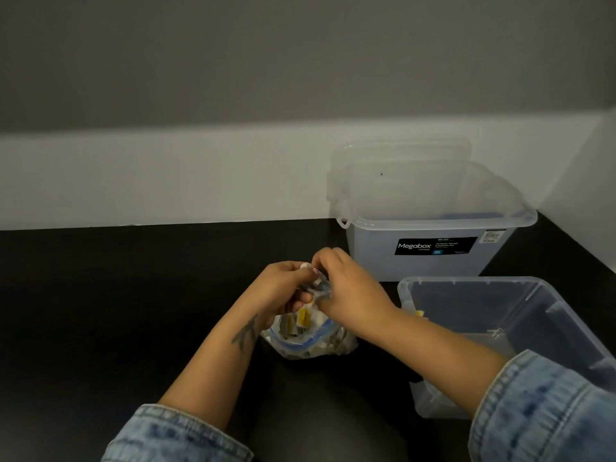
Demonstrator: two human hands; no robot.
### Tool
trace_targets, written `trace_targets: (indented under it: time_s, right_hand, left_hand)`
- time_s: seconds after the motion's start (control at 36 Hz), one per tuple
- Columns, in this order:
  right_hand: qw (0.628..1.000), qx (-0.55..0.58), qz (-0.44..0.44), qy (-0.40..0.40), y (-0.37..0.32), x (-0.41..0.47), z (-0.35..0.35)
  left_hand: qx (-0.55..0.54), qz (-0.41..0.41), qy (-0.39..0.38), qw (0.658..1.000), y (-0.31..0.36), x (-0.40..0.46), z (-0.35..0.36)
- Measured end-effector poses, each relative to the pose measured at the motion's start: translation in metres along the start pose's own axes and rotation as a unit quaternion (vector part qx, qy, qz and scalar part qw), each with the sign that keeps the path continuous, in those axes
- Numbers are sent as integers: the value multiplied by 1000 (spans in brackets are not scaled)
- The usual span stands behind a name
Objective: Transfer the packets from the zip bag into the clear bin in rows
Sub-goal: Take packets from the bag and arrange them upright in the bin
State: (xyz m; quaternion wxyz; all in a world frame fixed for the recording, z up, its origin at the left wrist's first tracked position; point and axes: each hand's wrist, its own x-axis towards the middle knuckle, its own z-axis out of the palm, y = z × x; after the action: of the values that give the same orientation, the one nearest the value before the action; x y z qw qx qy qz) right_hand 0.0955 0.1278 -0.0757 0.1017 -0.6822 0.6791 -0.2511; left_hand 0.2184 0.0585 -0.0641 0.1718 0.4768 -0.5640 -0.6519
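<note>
both hands, left hand (pixel 283 285) and right hand (pixel 346 291), together, fingers pinching packets (pixel 318 288) above the zip bag (pixel 310 338), beside the clear bin (pixel 500 328)

The zip bag (pixel 310 341) sits on the bench (pixel 116 295) near the middle, with packets (pixel 296 323) inside it. Both hands meet just above and behind the bag, the left hand (pixel 283 288) left of the right hand (pixel 346 291). A bin (pixel 533 315) lies right of the bag. A tub (pixel 430 248) stands farther back, with a lid (pixel 400 155) behind it against the wall (pixel 166 178).

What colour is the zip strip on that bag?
Blue; the head view shows the bag's zip strip best.
</note>
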Motion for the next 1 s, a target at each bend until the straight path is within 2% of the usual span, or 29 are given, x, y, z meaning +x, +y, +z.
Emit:
trace_targets:
  time_s: [0.19, 0.31, 0.39, 0.44, 0.53, 0.58, 0.64, 0.75, 0.83, 0.92, 1.0]
  right_hand:
    - [998, -22, -32, 39, 8, -5, -6]
    - [995, 44, 17, 83, 12, -6, -9]
    - [978, 157, 88, 103, 14, -4, -11]
    - [938, 300, 134, 109, 12, -2, -13]
    - [831, 517, 188, 84, 6, -3, -17]
    - [796, 564, 213, 58, 5, -4, -17]
    - [787, 570, 230, 42, 6, -6, -15]
    - [819, 522, 236, 37, 10, -12, -19]
    - [878, 405, 241, 79, 18, -14, -27]
    - [946, 235, 151, 162, 28, -11, -39]
    - [972, 159, 86, 148, 31, -6, -53]
  left_hand:
    - [-17, -41, -5, 999, 3, -1, 4]
    - [-48, -38, -21, 998, 5, -3, 6]
    - [-97, -18, -38, 994, 6, -5, 9]
    - [-119, -2, -24, 993, 4, -6, 13]
    - [-179, 31, -10, 983, -4, -5, 27]
    - [-235, 60, -30, 970, -8, -7, 39]
    - [-279, 81, -26, 956, -8, -8, 48]
    - [-263, 107, 31, 958, -7, -6, 53]
    - [-197, 124, 71, 970, -4, -6, 50]
    - [-130, 141, 68, 979, -1, -5, 46]
    - [-85, 159, 46, 983, 0, -6, 47]
